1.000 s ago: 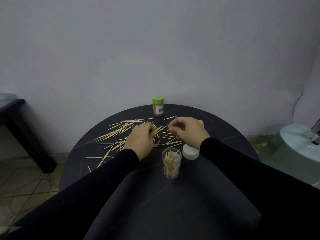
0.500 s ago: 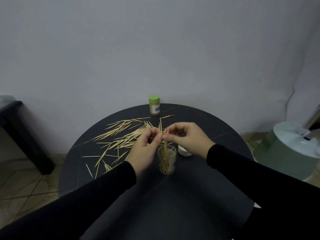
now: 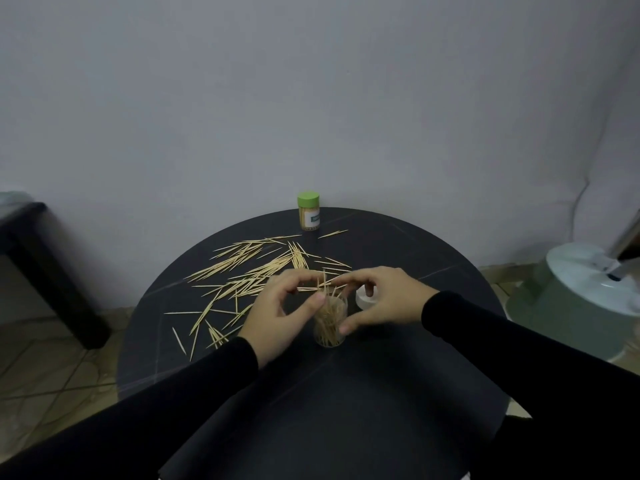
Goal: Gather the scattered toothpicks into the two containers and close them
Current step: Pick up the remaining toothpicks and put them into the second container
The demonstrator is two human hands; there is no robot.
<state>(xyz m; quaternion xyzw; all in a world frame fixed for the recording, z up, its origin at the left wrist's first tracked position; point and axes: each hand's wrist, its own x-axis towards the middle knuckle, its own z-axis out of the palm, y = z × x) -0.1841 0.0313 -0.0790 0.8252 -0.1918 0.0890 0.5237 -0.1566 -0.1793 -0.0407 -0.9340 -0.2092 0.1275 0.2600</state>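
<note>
Head view: both hands point(image 3: 277, 315) point(image 3: 384, 299) cup the open toothpick-filled container point(image 3: 329, 322), fingers curled.

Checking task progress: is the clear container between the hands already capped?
No. The clear container stands open with toothpicks sticking out of its mouth, and its white lid lies on the table beside it.

— From where is the scene seen?
— Only one view is given, from the head, directed forward and down at the round black table point(image 3: 398, 403).
— How near?
— The table is seen close; both sleeves enter from the lower edge. The grey wall point(image 3: 311, 98) behind fills the upper half.
</note>
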